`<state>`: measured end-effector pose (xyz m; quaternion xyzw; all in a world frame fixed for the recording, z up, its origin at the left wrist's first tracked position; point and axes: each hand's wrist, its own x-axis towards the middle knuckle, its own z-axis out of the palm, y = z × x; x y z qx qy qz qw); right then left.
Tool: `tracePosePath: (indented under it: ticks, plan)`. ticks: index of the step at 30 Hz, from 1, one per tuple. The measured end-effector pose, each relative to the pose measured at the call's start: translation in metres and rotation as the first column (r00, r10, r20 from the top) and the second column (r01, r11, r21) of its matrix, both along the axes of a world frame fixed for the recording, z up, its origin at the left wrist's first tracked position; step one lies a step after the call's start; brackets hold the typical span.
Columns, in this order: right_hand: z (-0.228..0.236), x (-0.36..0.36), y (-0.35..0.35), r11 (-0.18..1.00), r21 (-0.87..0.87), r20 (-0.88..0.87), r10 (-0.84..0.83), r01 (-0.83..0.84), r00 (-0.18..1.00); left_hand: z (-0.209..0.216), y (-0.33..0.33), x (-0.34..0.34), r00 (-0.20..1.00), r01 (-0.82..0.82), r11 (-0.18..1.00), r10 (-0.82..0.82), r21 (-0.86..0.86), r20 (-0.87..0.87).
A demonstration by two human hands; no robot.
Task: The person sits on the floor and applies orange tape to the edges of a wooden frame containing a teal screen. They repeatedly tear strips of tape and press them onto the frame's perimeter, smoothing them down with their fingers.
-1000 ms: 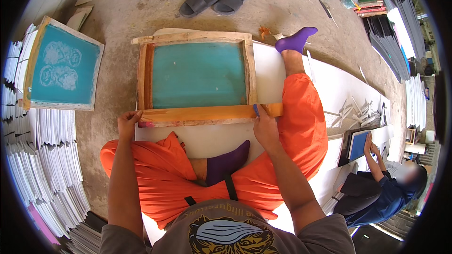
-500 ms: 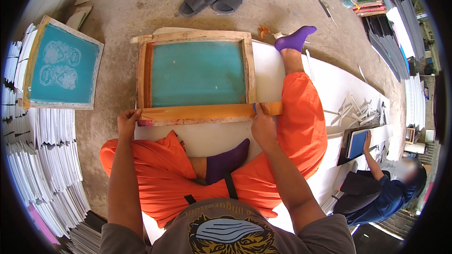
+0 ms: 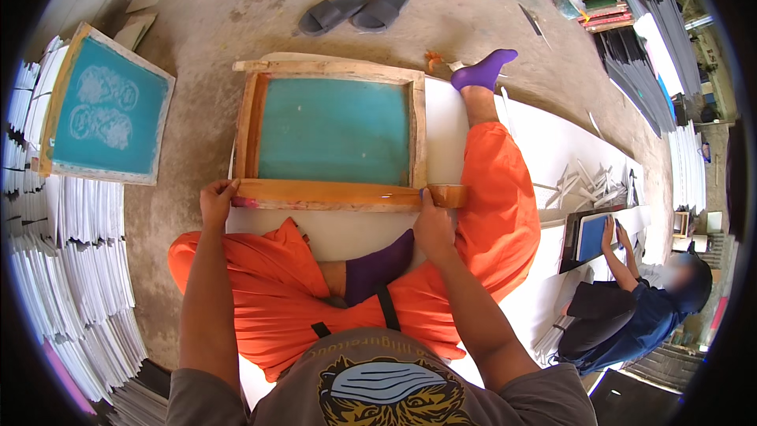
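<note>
A wooden-framed silkscreen [image 3: 335, 130] with teal mesh lies flat before me. A strip of shiny brown tape [image 3: 323, 190] runs along its near rail. At the left corner the fingers of my left hand [image 3: 217, 203] pinch the strip's end against the frame. My right hand [image 3: 434, 229] is closed at the right corner, thumb and fingers on the tape. A small blue bit shows at its fingertips, too small to name. Just right of that hand, by my orange trouser leg, a wider brown piece of tape [image 3: 448, 196] sticks out past the frame, apparently the roll.
A white board [image 3: 544, 130] lies under the frame. At left, another teal screen [image 3: 106, 110] leans on stacked white sheets [image 3: 91, 213]. Grey slippers [image 3: 355, 12] lie beyond. At right are white scraps [image 3: 591, 187] and a person [image 3: 639, 315] handling a blue panel [image 3: 593, 238].
The tape has come down onto the near rail, and my right hand has moved slightly down and left with it. The person at right now has both hands on the blue panel.
</note>
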<state>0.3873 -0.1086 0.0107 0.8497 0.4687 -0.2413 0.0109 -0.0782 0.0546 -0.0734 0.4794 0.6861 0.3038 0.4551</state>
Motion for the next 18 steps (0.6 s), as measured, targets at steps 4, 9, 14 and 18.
tracePosePath:
  ticks: [4,9,14,18]
  plan:
    - [0.006,-0.016,-0.019,0.998,-0.033,0.01,-0.051,0.052,0.999,-0.001,0.002,0.001,0.999,0.008,1.0,-0.008,-0.005,-0.038]
    - [-0.004,-0.007,-0.038,0.997,-0.048,-0.049,-0.06,0.058,0.997,-0.002,0.002,0.006,1.0,0.017,1.0,-0.016,0.026,-0.006]
    - [0.026,0.005,-0.028,0.994,0.036,-0.017,-0.101,0.102,0.995,-0.003,0.0,-0.006,0.987,0.008,1.0,-0.006,-0.011,0.163]
    - [0.033,0.05,0.006,0.987,0.112,0.009,-0.112,0.111,0.994,0.003,0.002,-0.001,0.999,-0.001,0.998,-0.002,0.067,0.04]
